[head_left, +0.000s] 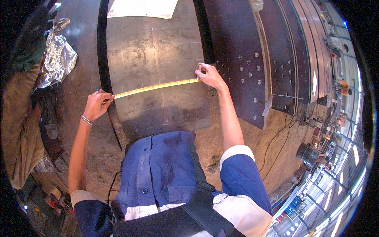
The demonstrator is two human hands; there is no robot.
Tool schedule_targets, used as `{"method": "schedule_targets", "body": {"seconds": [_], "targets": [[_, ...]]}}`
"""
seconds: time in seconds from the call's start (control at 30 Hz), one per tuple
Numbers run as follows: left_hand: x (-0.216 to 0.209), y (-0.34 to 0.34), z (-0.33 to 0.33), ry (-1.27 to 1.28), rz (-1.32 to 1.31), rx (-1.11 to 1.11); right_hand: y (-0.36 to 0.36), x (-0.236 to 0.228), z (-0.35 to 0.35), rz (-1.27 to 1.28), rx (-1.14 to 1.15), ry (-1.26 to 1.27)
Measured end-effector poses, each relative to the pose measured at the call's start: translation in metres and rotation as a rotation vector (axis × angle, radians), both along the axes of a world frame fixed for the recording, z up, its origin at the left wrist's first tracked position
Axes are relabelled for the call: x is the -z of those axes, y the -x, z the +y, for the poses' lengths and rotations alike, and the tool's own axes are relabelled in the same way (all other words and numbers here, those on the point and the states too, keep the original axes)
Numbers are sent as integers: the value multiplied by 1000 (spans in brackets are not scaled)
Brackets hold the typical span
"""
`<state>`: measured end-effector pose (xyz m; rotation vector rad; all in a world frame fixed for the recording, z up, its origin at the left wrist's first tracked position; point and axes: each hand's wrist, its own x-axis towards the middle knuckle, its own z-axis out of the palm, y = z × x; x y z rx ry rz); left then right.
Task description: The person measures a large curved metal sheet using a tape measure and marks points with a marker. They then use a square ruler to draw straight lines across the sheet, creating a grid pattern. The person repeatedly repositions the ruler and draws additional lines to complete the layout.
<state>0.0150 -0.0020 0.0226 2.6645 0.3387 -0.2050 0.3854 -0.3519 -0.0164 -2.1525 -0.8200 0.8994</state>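
Note:
A yellow tape measure [158, 86] is stretched across a long grey metal plate [158, 114], running from one long edge to the other. My left hand [98, 103] is closed on the tape's left end, and a small dark and yellow object, unclear in kind, shows between its fingers. At the plate's right edge my right hand [209, 76] pinches the other end of the tape; its thumb and forefinger are pressed together. Thin white marks and a line down the middle show on the plate's surface. A white paper sheet [142, 8] with printing lies on its far part.
Dark steel plates with drilled holes [248, 67] lie to the right. Crumpled silver foil [59, 59] is at the left, beside a person in brown trousers [21, 130]. Cables [278, 134] run over the dirt floor near a black ribbed cylinder [308, 154].

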Motion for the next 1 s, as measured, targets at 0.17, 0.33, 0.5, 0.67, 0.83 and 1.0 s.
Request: {"method": "schedule_targets", "body": {"seconds": [0.17, 0.33, 0.5, 0.67, 0.83, 1.0], "targets": [[-3, -1, -2, -2, 23, -17, 1, -4, 2, -136, -38, -56], [-6, -2, -1, -11, 47, -14, 11, -14, 10, -239, 315, -407], [-3, -1, -1, 3, 18, -16, -3, -2, -7, 61, 198, -242], [-6, -5, -4, -25, 23, -9, -4, 10, -11, 110, 112, -121], [-7, -6, -6, -38, -5, 6, 0, 12, -14, 128, 101, -146], [1, -1, -1, -53, -49, 41, 0, 9, -12, 100, 86, -115]]}}
